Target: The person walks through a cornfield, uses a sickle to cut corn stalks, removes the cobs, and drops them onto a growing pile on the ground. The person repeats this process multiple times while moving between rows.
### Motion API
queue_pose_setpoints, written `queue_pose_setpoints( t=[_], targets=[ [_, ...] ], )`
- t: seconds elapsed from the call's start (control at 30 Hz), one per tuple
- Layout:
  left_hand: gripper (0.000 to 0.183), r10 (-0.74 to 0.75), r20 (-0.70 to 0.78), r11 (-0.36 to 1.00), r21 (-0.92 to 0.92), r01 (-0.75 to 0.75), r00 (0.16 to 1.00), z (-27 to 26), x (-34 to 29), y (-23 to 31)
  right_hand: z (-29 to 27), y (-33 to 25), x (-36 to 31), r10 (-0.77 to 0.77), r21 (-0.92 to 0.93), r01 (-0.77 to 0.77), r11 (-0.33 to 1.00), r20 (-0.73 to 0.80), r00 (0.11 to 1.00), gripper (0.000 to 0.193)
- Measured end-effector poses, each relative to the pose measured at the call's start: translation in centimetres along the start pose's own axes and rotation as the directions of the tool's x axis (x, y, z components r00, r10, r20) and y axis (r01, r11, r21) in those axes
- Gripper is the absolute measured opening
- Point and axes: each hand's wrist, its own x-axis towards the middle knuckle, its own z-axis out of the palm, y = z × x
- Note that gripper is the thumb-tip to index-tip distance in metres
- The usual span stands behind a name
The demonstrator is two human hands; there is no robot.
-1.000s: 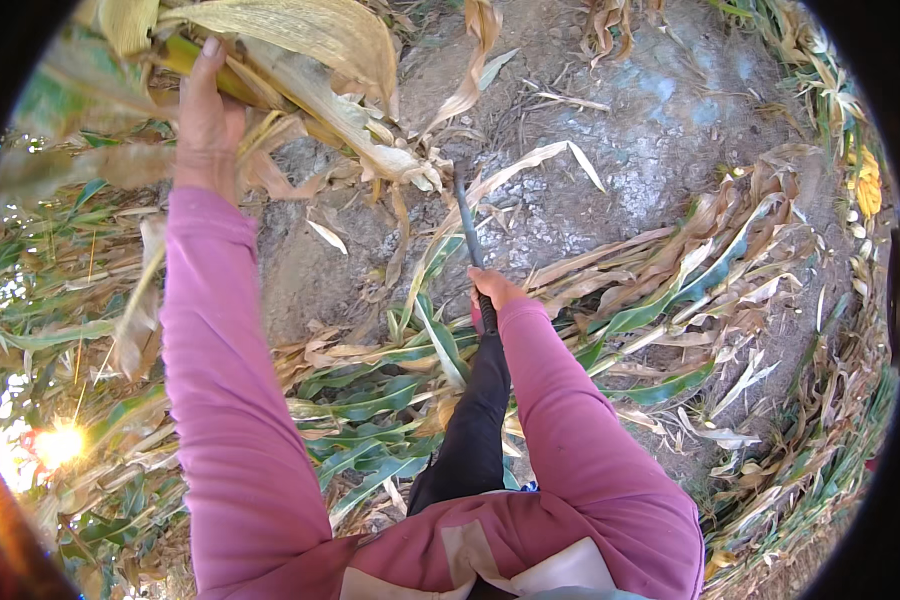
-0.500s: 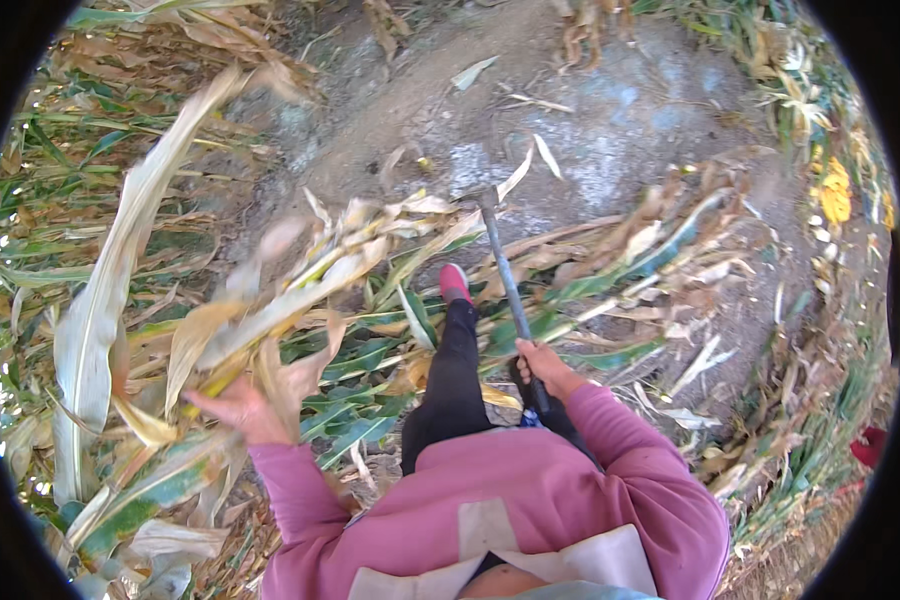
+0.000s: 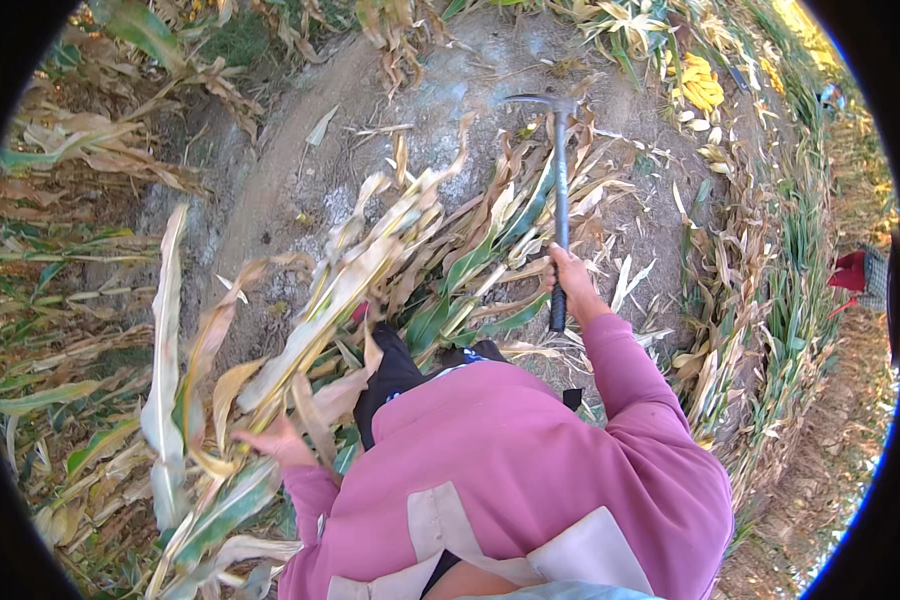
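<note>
Right hand (image 3: 568,275) fisted, arm extended; left hand (image 3: 275,445) clenched low.

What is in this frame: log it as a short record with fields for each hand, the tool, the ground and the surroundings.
left hand: left hand grips a cut maize stalk with dry leaves, held slanting across the body
right hand: right hand closed on the handle of a long-handled sickle
tool: handle points away from the person, curved blade at the far end, above the ground
ground: bare soil with cut stalks lying on it
surroundings: yellow cobs piled at upper right
</note>
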Motion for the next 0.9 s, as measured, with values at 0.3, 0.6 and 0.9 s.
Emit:
queue_pose_setpoints(
  t=[0.3, 0.6, 0.9],
  targets=[
    [0.070, -0.818, 0.212, 0.567, 0.451, 0.689, 0.534, 0.9, -2.3, -17.0, -11.7, 0.4, -6.1, -0.100, 0.001, 0.101, 0.995, -0.132, 0.986, 0.026],
    [0.035, -0.834, 0.075, -0.109, 0.949, -0.297, 0.546, 7.9, -3.8, -18.9, -19.8, 9.6, -6.7, 0.077, 0.191, -0.027, 0.981, -0.255, 0.964, 0.028],
    [0.033, -0.823, 0.258, 0.004, 0.894, -0.449, 0.507, 10.4, -2.4, -14.1, -20.2, 14.0, -10.0, 0.163, -0.053, -0.189, 0.981, -0.316, 0.935, 0.028]
  ],
)
